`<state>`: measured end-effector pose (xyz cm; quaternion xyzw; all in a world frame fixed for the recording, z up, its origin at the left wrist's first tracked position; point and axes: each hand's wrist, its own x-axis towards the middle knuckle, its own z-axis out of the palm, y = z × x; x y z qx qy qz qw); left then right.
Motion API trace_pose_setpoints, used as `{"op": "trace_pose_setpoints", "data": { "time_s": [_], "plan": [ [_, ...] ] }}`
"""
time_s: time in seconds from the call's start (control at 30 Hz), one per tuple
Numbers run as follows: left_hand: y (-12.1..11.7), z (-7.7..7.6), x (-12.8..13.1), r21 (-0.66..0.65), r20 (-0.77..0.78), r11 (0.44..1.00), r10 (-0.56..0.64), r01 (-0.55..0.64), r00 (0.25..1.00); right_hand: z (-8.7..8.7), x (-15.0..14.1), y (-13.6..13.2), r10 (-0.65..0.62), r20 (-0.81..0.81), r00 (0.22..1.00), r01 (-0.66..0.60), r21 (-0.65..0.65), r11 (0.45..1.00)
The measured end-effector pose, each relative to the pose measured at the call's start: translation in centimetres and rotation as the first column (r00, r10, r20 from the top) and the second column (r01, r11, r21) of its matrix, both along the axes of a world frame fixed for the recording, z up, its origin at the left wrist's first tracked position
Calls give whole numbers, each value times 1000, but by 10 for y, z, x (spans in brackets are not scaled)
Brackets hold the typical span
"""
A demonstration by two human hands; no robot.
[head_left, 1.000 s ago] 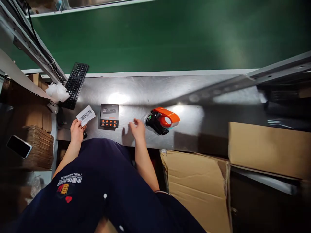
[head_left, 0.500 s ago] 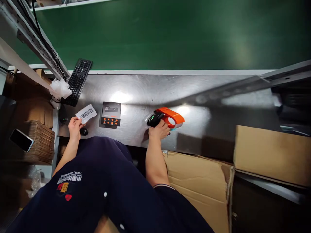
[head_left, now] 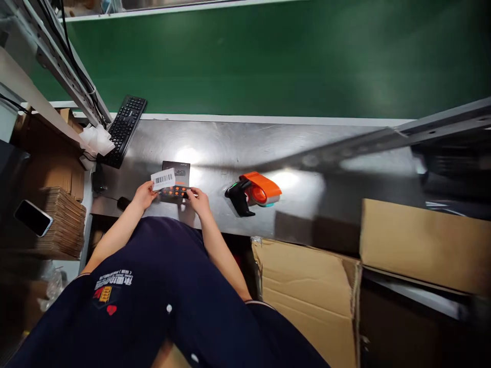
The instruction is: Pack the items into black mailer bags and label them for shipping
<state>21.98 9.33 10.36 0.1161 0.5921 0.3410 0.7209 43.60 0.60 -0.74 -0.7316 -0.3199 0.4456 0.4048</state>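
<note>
My left hand (head_left: 143, 195) pinches a white barcode label (head_left: 163, 179) and holds it over the top of a small black box (head_left: 177, 183) with orange dots that lies on the steel bench (head_left: 230, 148). My right hand (head_left: 198, 200) rests at the box's lower right corner, fingertips touching it. An orange tape dispenser (head_left: 260, 188) with a black barcode scanner (head_left: 238, 194) leaning against it stands to the right, free of both hands.
A black keyboard (head_left: 123, 129) and crumpled white paper (head_left: 95, 139) lie at the bench's left end. A phone (head_left: 32, 217) rests on stacked cardboard (head_left: 63, 220). Open cartons (head_left: 307, 291) stand below the front edge. A green conveyor belt (head_left: 268, 61) runs behind.
My right hand left the scanner beside the tape dispenser and moved left to the black box. My left hand brought the barcode label rightward over the box.
</note>
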Motion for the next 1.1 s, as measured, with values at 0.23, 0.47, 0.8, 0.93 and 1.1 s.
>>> {"op": "trace_pose_setpoints", "data": {
  "time_s": [0.23, 0.47, 0.8, 0.93, 1.1],
  "plan": [
    [67, 30, 14, 217, 68, 971, -114, 97, 991, 58, 44, 68, 23, -44, 999, -14, 189, 982],
    [109, 44, 34, 259, -40, 952, -156, 161, 987, 81, 56, 112, 22, -32, 999, -14, 223, 975],
    [128, 25, 33, 222, 86, 970, -124, 102, 989, 70, 57, 126, -1, -174, 985, 28, 158, 987],
    [136, 21, 34, 230, 115, 970, -108, 80, 987, 69, 57, 137, -8, -206, 978, 32, 112, 993],
    [121, 18, 18, 224, 101, 963, -173, 147, 980, 60, 55, 112, 27, -190, 981, 1, 148, 989]
  ]
}}
